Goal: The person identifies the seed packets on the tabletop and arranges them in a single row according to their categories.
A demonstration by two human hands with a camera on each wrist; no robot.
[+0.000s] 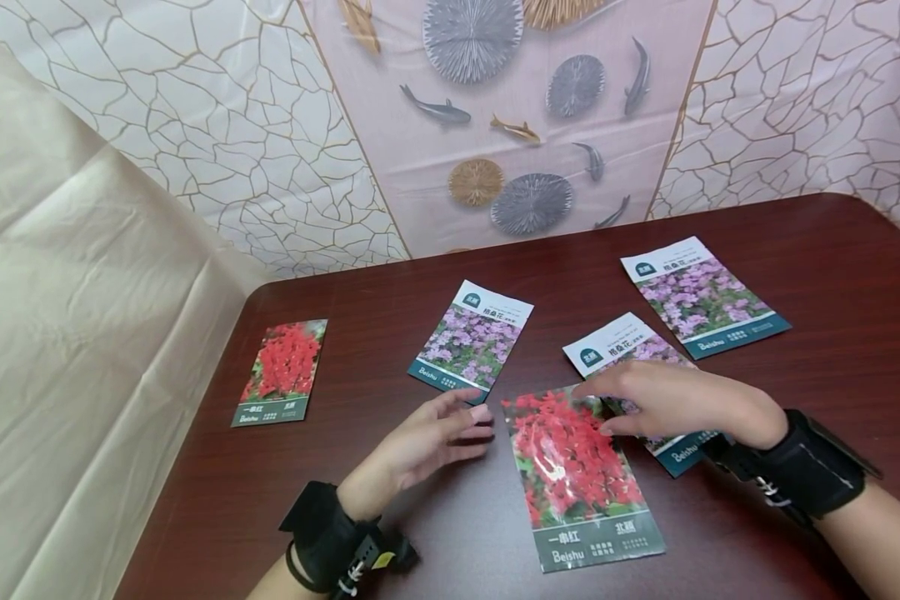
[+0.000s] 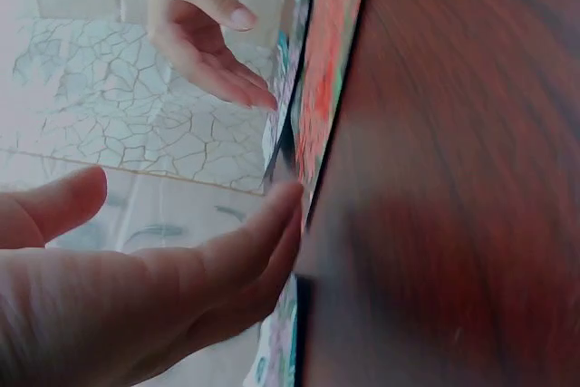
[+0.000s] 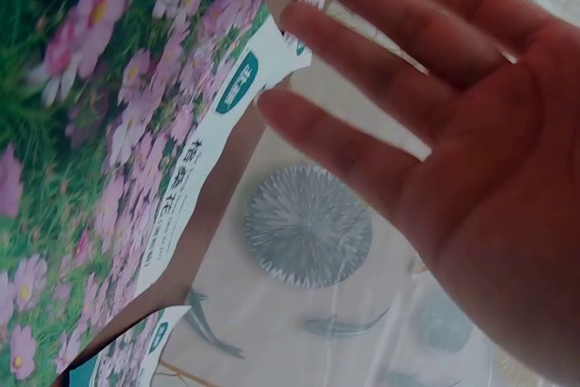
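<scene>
The red-flower packet (image 1: 573,475) on the table (image 1: 202,500), spread left hand (image 1: 427,446) at ten o'clock and spread right hand (image 1: 667,400) at one, looks light, bendy and slippery, best pinched by its side edges.

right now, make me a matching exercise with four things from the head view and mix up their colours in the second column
Things (head view):
1. nearest packet
2. farthest-right packet
3. table
4. backdrop's middle panel

Colours:
A. dark reddish brown
B. pictured purple flowers above a blue-green band
C. pale pink with grey and gold designs
D. pictured red flowers above a grey-green band

Right pairs: 1-D, 2-B, 3-A, 4-C
</scene>
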